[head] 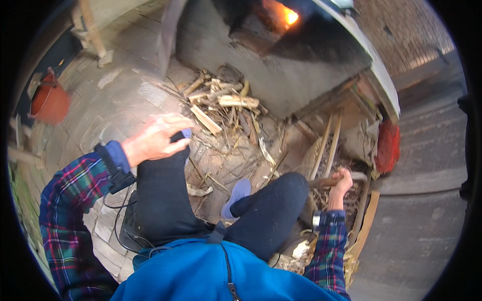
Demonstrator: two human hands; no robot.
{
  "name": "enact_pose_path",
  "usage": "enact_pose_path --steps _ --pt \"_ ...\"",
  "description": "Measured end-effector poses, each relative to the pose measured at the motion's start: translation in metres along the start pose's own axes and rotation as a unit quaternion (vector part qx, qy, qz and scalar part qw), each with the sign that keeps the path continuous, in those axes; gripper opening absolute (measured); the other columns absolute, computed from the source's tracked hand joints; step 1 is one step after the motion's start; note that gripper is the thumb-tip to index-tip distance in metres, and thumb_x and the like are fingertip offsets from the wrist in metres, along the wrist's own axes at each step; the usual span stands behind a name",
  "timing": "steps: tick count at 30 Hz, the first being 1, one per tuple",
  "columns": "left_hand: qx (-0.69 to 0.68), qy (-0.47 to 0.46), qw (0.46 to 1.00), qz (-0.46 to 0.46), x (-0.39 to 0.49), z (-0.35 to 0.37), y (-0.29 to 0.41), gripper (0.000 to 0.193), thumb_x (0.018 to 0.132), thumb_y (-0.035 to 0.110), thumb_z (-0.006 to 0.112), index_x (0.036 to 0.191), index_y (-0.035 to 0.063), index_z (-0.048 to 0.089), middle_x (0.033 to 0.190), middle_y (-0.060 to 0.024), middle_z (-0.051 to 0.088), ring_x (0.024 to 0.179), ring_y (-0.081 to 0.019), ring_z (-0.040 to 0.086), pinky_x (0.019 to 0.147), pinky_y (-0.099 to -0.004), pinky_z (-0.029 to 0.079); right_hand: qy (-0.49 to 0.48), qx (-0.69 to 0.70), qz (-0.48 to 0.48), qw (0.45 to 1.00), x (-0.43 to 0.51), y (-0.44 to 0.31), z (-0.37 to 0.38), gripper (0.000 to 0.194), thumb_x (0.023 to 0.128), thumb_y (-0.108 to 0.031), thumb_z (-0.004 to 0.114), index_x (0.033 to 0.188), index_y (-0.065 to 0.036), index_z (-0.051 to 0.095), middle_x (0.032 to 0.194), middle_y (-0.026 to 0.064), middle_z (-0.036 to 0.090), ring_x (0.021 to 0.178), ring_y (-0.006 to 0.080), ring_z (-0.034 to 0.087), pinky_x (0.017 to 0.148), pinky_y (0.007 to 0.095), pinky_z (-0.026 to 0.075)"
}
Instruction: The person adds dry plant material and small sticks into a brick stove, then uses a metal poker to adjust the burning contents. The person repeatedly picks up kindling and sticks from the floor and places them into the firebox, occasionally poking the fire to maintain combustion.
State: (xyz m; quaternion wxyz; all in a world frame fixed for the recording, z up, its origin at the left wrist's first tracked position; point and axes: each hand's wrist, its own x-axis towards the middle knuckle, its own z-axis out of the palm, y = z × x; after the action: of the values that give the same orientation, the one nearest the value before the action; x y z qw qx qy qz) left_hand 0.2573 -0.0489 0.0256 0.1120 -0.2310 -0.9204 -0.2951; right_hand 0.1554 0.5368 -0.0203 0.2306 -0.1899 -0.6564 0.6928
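Observation:
My left hand (162,136) is held just over my left knee with its fingers spread, and nothing is in it. On the right, my right hand (342,180) is closed in a fist around a brown stick-like piece (322,183), which may be a handle. Beneath that hand is a container or bin of twigs and wood scraps (352,199). Two long pale sticks (327,148) lean there, just beyond the fist. In front of my feet lies a heap of split firewood and twigs (229,101), with one pale split piece (206,119) at its near edge.
A fire (289,15) burns in the opening of a concrete stove (271,81) ahead. A red bucket (51,98) stands on the paved floor (113,101) at left. A red bag (388,146) and a wooden plank (365,225) are at right. Dark cables (120,225) hang beside my left thigh.

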Motion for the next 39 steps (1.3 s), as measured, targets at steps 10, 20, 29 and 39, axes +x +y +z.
enact_pose_path --steps 10,20,29,39 --pt "0.049 -0.086 0.994 -0.052 0.011 -0.008 0.017 0.037 0.072 0.013 0.066 0.107 0.0001 0.063 0.111 -0.0175 0.066 0.107 -0.0383 0.06 0.096 -0.0451 0.046 0.003 0.044 -0.013 0.999 0.066 0.01 0.026 0.012 0.081 -0.001 0.051 0.072 0.001 0.059 0.056 0.0061 0.049 0.048 0.0174 0.048 0.05 0.0313 0.042" --pt "0.029 -0.149 0.985 -0.086 0.046 0.0 0.018 0.036 0.068 0.011 0.065 0.102 0.0008 0.064 0.107 -0.0172 0.066 0.1 -0.0364 0.063 0.095 -0.0453 0.048 -0.002 0.074 -0.013 0.997 0.2 0.031 0.06 0.011 0.079 -0.008 0.054 0.079 0.003 0.059 0.057 0.0095 0.048 0.051 0.022 0.047 0.056 0.0355 0.045" --pt "0.04 -0.186 0.979 -0.075 0.075 0.009 0.015 0.04 0.067 0.012 0.069 0.105 0.0035 0.064 0.108 -0.0159 0.066 0.099 -0.0341 0.065 0.091 -0.0455 0.051 -0.005 0.083 0.013 0.996 0.307 0.043 0.094 0.009 0.081 -0.006 0.053 0.082 0.002 0.055 0.06 0.0072 0.043 0.053 0.0206 0.042 0.058 0.0343 0.043" --pt "0.084 -0.13 0.986 -0.059 0.056 0.003 0.018 0.034 0.072 0.018 0.07 0.103 0.004 0.065 0.106 -0.0126 0.066 0.098 -0.0281 0.064 0.091 -0.0392 0.052 -0.008 -0.034 -0.033 0.999 0.364 0.052 0.118 0.017 0.08 -0.013 0.055 0.078 0.003 0.06 0.059 0.0093 0.052 0.051 0.0215 0.052 0.048 0.033 0.042"
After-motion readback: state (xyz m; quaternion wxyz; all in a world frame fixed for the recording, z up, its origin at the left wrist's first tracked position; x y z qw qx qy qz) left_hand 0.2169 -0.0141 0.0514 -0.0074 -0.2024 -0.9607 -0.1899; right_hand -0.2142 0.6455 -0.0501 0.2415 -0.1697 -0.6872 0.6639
